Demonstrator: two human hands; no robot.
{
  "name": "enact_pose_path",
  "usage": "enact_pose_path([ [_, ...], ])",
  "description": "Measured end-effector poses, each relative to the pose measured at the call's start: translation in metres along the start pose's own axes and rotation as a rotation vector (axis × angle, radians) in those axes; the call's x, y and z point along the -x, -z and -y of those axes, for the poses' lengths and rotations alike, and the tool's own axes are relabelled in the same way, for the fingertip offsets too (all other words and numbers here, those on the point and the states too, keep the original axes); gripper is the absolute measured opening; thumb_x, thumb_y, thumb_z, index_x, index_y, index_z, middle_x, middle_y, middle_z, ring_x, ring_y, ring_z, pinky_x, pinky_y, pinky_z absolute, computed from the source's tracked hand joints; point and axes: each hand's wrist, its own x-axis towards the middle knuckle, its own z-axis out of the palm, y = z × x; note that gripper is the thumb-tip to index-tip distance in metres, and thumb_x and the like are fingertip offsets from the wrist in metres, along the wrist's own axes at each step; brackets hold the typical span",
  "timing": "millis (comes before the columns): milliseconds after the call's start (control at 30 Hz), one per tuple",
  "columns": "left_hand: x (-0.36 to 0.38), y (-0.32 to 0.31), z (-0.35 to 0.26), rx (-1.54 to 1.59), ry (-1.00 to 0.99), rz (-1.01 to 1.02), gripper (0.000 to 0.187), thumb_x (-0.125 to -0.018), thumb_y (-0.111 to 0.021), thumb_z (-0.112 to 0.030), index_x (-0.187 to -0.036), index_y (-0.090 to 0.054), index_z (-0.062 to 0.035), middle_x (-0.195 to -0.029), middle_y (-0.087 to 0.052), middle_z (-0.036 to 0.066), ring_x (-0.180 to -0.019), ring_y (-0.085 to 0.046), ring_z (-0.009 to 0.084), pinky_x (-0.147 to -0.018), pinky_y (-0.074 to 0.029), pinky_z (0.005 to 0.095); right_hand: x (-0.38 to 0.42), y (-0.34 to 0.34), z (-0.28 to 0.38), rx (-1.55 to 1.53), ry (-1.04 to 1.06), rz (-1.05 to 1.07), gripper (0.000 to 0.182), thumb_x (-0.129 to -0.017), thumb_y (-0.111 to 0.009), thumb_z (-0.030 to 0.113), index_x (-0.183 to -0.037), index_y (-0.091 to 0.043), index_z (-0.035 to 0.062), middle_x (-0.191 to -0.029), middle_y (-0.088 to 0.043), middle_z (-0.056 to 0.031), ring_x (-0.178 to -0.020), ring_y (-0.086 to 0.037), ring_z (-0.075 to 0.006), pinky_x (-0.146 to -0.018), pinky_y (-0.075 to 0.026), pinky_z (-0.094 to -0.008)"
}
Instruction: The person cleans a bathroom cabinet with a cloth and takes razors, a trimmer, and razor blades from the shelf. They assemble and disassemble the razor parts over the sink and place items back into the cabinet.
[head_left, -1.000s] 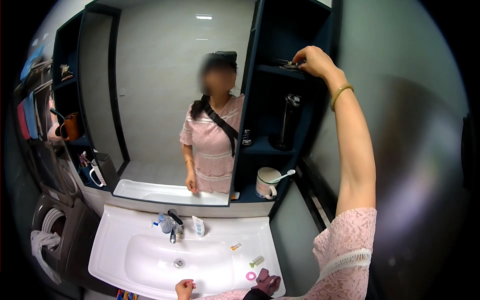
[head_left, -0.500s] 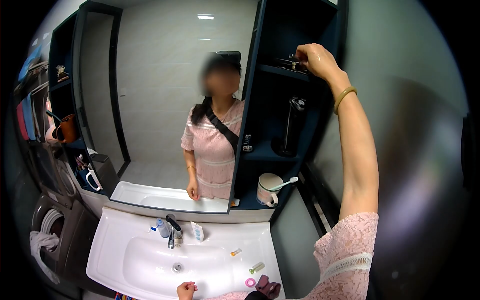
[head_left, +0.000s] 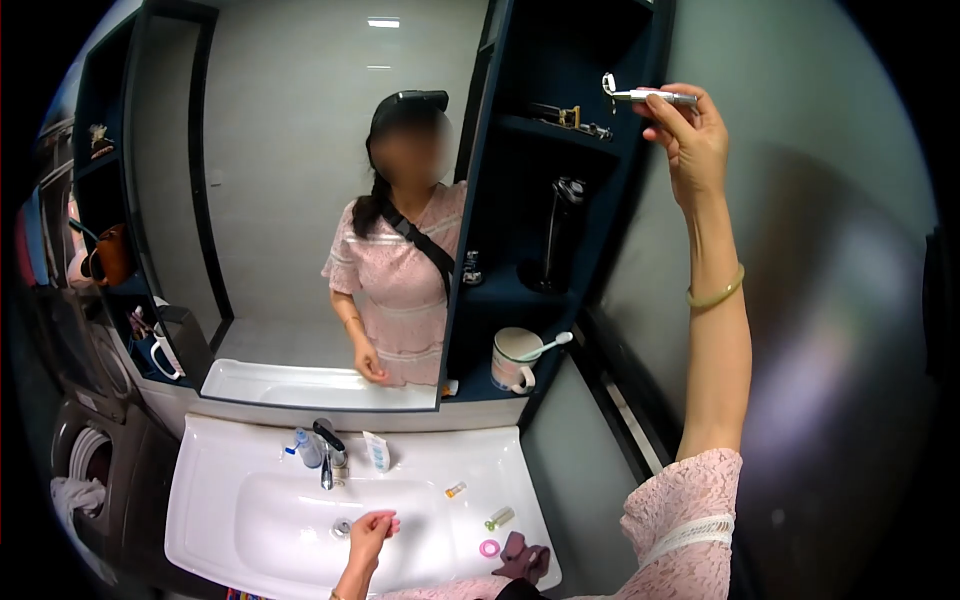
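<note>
High on the right, my right hand (head_left: 690, 125) is closed around a slim silver tool (head_left: 655, 97) with a curved, loop-like head at its left end. It is held roughly level, in front of the wall and just right of the upper shelf (head_left: 570, 135). On that shelf lie small metal and gold-coloured items (head_left: 570, 117). Below, my left hand (head_left: 372, 538) hovers over the sink (head_left: 280, 520) near the drain, fingers curled together with nothing showing in them.
A black shaver (head_left: 558, 235) stands on the middle shelf, a mug (head_left: 513, 360) with a toothbrush (head_left: 545, 347) on the lower one. By the faucet (head_left: 328, 455) are a blue bottle (head_left: 307, 448) and a white tube (head_left: 377, 452). Small vials, a pink ring (head_left: 489, 548) and a scrunchie (head_left: 525, 558) lie at the sink's right.
My right hand has drawn back from the upper shelf to the right, bringing out the silver tool. My left hand has risen farther over the basin. The view has shifted slightly.
</note>
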Motion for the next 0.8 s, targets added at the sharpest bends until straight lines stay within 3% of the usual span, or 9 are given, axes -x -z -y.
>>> enact_pose_path([
  [100, -0.003, -0.027, -0.04, 0.0, -0.059, 0.143, 0.017, -0.084, -0.05, -0.006, -0.095, -0.057, 0.0047, -0.08, -0.061, 0.01, -0.069, -0.058, 0.0126, -0.065, -0.047, 0.0223, 0.033, -0.002, 0.008, -0.289, -0.229, 0.042, 0.015, -0.08, -0.056, 0.009, -0.09, -0.051, -0.0018, -0.085, -0.06, -0.0161, -0.077, -0.062, -0.0224, -0.059, -0.052, -0.0222],
  [233, -0.007, -0.066, -0.098, 0.019, -0.217, 0.35, 0.019, -0.085, -0.051, -0.011, -0.097, -0.057, 0.0019, -0.082, -0.061, 0.007, -0.072, -0.056, 0.011, -0.069, -0.046, 0.023, 0.085, -0.017, 0.006, -0.487, -0.529, 0.066, 0.025, -0.088, -0.043, 0.018, -0.092, -0.051, -0.0055, -0.088, -0.059, -0.0201, -0.08, -0.061, -0.0245, -0.066, -0.053, -0.0262],
  [367, -0.001, -0.115, -0.163, 0.06, -0.428, 0.469, 0.022, -0.085, -0.051, -0.013, -0.103, -0.055, -0.0002, -0.086, -0.06, 0.008, -0.076, -0.056, 0.0117, -0.07, -0.044, 0.0235, 0.143, -0.041, -0.001, -0.766, -0.847, 0.039, 0.028, -0.089, -0.042, 0.02, -0.092, -0.052, -0.0056, -0.089, -0.059, -0.0204, -0.082, -0.061, -0.0245, -0.068, -0.052, -0.0268],
  [533, 0.011, -0.166, -0.214, 0.303, -0.648, 0.559, 0.04, -0.084, -0.052, -0.009, -0.122, -0.041, -0.005, -0.115, -0.049, 0.007, -0.101, -0.047, 0.0108, -0.084, -0.039, 0.0226, 0.212, -0.074, 0.011, -1.062, -1.16, -0.054, 0.024, -0.088, -0.044, 0.019, -0.092, -0.053, -0.002, -0.09, -0.06, -0.0163, -0.084, -0.061, -0.0227, -0.073, -0.052, -0.0259],
  [633, 0.009, -0.175, -0.22, 0.433, -0.663, 0.56, 0.036, -0.083, -0.053, -0.008, -0.118, -0.046, -0.0037, -0.117, -0.048, 0.007, -0.105, -0.045, 0.0122, -0.088, -0.037, 0.0239, 0.239, -0.086, 0.02, -1.147, -1.262, -0.121, 0.023, -0.087, -0.046, 0.02, -0.093, -0.053, -0.0004, -0.091, -0.059, -0.0125, -0.086, -0.059, -0.02, -0.073, -0.051, -0.0241],
  [700, 0.002, -0.175, -0.212, 0.339, -0.874, 0.54, 0.032, -0.084, -0.053, -0.014, -0.114, -0.049, -0.0015, -0.123, -0.044, 0.01, -0.104, -0.048, 0.0161, -0.087, -0.039, 0.0291, 0.251, -0.087, 0.02, -1.152, -1.293, -0.186, 0.022, -0.087, -0.047, 0.021, -0.093, -0.053, 0.0008, -0.09, -0.059, -0.0107, -0.085, -0.059, -0.0187, -0.072, -0.051, -0.0228],
  [800, -0.002, -0.17, -0.207, 0.301, -0.848, 0.571, 0.027, -0.083, -0.054, -0.014, -0.107, -0.054, -0.0001, -0.121, -0.046, 0.01, -0.103, -0.047, 0.0155, -0.088, -0.038, 0.0285, 0.265, -0.09, 0.022, -1.023, -1.373, -0.255, 0.021, -0.086, -0.05, 0.024, -0.094, -0.053, 0.0058, -0.088, -0.058, -0.0026, -0.079, -0.055, -0.011, -0.06, -0.042, -0.0199],
])
